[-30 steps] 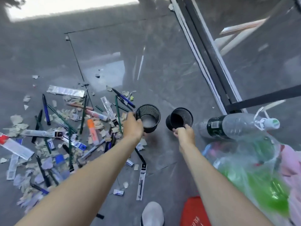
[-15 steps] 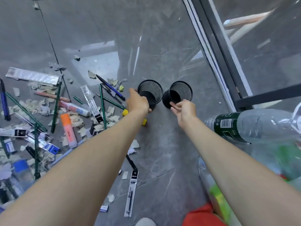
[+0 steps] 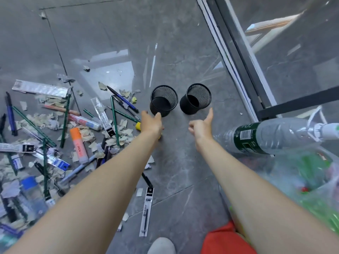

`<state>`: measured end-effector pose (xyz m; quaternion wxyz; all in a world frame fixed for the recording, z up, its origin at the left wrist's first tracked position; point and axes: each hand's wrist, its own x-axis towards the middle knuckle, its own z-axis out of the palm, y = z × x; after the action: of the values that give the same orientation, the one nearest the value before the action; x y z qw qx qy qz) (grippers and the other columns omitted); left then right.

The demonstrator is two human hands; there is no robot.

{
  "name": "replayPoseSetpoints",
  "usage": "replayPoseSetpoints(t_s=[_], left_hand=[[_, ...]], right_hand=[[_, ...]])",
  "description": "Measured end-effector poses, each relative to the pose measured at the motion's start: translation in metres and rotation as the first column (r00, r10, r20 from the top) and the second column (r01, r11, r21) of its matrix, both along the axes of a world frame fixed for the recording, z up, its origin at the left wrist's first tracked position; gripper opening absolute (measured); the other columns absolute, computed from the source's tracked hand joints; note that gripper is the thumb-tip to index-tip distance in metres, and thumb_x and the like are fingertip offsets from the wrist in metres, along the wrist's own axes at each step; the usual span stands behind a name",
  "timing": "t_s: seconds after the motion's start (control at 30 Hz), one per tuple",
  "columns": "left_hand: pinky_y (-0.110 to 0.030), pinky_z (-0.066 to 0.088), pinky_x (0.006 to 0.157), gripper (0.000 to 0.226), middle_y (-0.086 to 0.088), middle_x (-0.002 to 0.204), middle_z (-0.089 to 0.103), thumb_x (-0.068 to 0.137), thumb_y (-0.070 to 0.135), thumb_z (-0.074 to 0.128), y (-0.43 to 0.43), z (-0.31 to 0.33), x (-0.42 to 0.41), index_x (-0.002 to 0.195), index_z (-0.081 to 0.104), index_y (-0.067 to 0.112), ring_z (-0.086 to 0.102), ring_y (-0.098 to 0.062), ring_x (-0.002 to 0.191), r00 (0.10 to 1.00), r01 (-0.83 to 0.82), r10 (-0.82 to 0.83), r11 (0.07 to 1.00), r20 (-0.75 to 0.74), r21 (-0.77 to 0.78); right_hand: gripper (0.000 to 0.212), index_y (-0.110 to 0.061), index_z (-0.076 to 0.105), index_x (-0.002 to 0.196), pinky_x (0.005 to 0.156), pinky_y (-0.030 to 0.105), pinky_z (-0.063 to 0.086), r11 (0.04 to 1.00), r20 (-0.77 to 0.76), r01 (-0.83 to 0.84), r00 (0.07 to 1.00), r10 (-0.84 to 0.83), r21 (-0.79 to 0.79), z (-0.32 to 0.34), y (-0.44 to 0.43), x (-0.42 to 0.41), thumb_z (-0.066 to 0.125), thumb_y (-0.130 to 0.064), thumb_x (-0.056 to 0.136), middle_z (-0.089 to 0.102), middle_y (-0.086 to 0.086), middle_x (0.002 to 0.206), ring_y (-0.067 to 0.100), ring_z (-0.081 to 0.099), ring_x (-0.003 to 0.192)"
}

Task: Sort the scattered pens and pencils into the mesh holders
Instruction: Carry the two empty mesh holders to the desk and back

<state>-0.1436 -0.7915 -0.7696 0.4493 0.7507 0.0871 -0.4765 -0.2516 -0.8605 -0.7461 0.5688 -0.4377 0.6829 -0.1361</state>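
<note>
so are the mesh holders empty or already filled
Empty: the left holder and the right holder both show only bare dark mesh inside.

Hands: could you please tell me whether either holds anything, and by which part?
Neither holds anything. The left hand reaches the base of the left holder, not gripping it; the right hand is open, clear of the right holder.

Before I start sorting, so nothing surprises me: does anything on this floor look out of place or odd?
Yes. Torn paper scraps are strewn among the scattered pens and pencils on the left. A clear plastic bottle with a green label lies on its side at right. Both black mesh holders stand upright.
</note>
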Motion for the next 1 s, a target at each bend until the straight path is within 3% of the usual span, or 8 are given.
replayPoseSetpoints(t_s=[0.1,0.23,0.3,0.43,0.7,0.83,0.9,1.0], left_hand=[[-0.036,0.043,0.066,0.047,-0.022,0.111,0.053,0.098,0.021,0.041,0.037,0.036,0.003,0.141,0.024,0.013,0.054,-0.027,0.071,0.998,0.045,-0.040,0.994,-0.046,0.099],[-0.030,0.041,0.056,0.046,-0.023,0.110,0.051,0.099,0.021,0.039,0.079,0.119,0.024,0.142,0.025,0.010,0.056,-0.022,0.064,0.996,0.091,-0.089,0.987,-0.020,0.133],[-0.035,0.048,0.065,0.045,-0.018,0.108,0.052,0.099,0.018,0.041,0.093,0.165,0.032,0.141,0.026,0.009,0.058,-0.024,0.072,0.995,0.091,-0.094,0.989,0.020,0.118],[-0.030,0.042,0.062,0.039,-0.022,0.119,0.056,0.099,0.018,0.041,0.136,0.267,0.037,0.136,0.031,0.009,0.057,-0.021,0.066,0.998,0.062,-0.064,0.991,0.008,0.114],[-0.034,0.049,0.066,0.041,-0.016,0.117,0.056,0.100,0.028,0.039,0.265,0.426,0.061,0.137,0.031,0.011,0.060,-0.017,0.068,0.998,-0.059,0.060,0.992,-0.008,0.108],[-0.025,0.043,0.052,0.009,-0.010,0.085,0.053,0.098,0.017,0.039,0.341,0.490,0.103,0.107,0.039,0.015,0.057,-0.020,0.065,0.980,-0.195,0.192,0.978,0.047,0.071],[-0.020,0.035,0.042,0.002,-0.008,0.079,0.051,0.098,0.015,0.040,0.384,0.528,0.131,0.098,0.041,0.016,0.054,-0.018,0.056,0.962,-0.258,0.252,0.964,0.104,0.058],[-0.019,0.035,0.042,0.018,-0.011,0.087,0.054,0.097,0.017,0.042,0.446,0.580,0.166,0.114,0.042,0.016,0.053,-0.015,0.054,0.934,-0.305,0.279,0.948,0.222,0.088]], right_hand=[[0.089,-0.031,0.005,0.151,0.101,0.038,0.041,0.995,-0.082,0.031,0.996,-0.024,0.091,0.034,0.028,-0.016,0.047,0.005,0.081,0.030,0.007,0.151,0.027,0.053,0.115],[0.077,-0.020,0.013,0.150,0.095,0.044,0.046,0.968,-0.076,0.202,0.978,-0.193,0.147,0.108,0.066,-0.017,0.045,0.007,0.085,0.046,0.008,0.119,0.020,0.053,0.075],[0.073,-0.018,0.015,0.150,0.086,0.038,0.047,0.952,-0.041,0.215,0.977,-0.211,0.220,0.149,0.089,-0.006,0.045,0.004,0.087,0.045,0.010,0.124,0.023,0.053,0.093],[0.071,-0.019,0.019,0.148,0.091,0.041,0.050,0.957,0.042,0.001,0.999,-0.013,0.289,0.246,0.141,0.037,0.050,0.001,0.087,0.043,0.013,0.137,0.032,0.053,0.118],[0.062,-0.017,0.027,0.145,0.099,0.046,0.046,0.926,0.076,-0.310,0.951,0.301,0.213,0.417,0.222,0.114,0.046,-0.002,0.088,0.051,0.014,0.130,0.029,0.057,0.110],[0.058,-0.014,0.029,0.144,0.076,0.033,0.051,0.884,0.135,-0.413,0.910,0.392,0.219,0.477,0.281,0.158,0.043,0.001,0.090,0.056,0.008,0.111,0.026,0.059,0.107],[0.054,-0.014,0.030,0.143,0.088,0.038,0.051,0.838,0.151,-0.499,0.866,0.476,0.221,0.512,0.316,0.182,0.043,0.000,0.092,0.052,0.012,0.124,0.026,0.057,0.105],[0.051,-0.010,0.032,0.142,0.087,0.041,0.052,0.799,0.183,-0.569,0.822,0.540,0.195,0.563,0.364,0.212,0.044,-0.002,0.093,0.050,0.016,0.127,0.026,0.056,0.100]])
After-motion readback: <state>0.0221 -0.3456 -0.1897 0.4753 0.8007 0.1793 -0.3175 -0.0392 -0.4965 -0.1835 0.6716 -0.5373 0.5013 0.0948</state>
